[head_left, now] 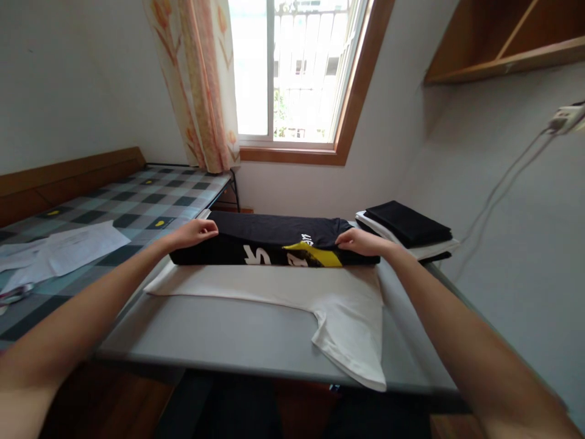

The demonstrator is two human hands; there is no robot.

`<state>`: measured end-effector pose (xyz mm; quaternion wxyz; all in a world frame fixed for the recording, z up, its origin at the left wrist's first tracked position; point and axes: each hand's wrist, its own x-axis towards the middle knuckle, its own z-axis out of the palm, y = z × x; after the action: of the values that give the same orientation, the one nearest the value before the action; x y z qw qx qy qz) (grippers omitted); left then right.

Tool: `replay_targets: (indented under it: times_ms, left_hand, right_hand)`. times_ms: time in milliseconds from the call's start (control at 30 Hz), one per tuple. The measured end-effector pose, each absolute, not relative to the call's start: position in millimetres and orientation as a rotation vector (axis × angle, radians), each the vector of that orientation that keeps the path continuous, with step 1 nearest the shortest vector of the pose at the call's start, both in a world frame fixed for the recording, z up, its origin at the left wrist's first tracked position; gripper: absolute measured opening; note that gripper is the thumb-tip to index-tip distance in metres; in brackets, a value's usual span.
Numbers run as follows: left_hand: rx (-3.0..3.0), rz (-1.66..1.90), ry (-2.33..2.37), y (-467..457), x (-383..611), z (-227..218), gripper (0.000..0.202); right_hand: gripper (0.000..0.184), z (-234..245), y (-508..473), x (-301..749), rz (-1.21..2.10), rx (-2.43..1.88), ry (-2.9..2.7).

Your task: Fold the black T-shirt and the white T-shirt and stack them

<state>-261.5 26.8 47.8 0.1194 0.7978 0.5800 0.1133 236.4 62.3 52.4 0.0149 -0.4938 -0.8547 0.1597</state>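
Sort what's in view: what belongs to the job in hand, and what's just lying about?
In the job:
black printed cloth, held by left hand and right hand
white cloth with a sleeve
grey table underneath

Probably just lying about:
papers on the bed
folded pile, though perhaps related

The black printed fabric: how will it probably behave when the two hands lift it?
The fabric is likely floppy, since it folds over itself between the left hand and right hand. It is probably light, as its layers look thin.
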Motion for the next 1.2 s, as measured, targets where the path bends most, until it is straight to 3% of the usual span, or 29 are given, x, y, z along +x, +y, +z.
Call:
replay_targets:
  times_ms: [100, 167, 267, 500, 733, 1200]
  left_hand:
    - [2.507, 0.306, 2.088, 54.1, -257.0, 50.1, 0.025]
    - [2.558, 0.356, 2.263, 58.7, -258.3, 43.0, 0.026]
    - [2.532, 0.509, 2.316, 50.0, -266.3, 23.9, 0.029]
    - [2.692, 0.525, 1.562, 4.5, -260.1, -18.7, 0.038]
    - [2.678, 0.512, 1.790, -11.5, -247.9, -38.1, 0.059]
    - [2.607, 0.345, 1.664, -50.8, -260.5, -43.1, 0.053]
  right_hand:
    - [0.031, 51.7, 85.8, 221.1, -0.041, -1.906, -2.346]
    - [0.035, 40.8, 89.5, 219.4, -0.208, -2.023, -2.221]
    - [0.038, 17.9, 83.0, 230.7, -0.220, -2.057, -2.113]
    - [0.045, -31.2, 53.9, 259.3, -0.266, -1.857, -1.916]
    - [0.050, -55.9, 37.5, 257.3, -0.329, -1.854, -1.941]
    - [0.058, -57.9, -3.3, 285.2, -0.291, -1.885, -1.958]
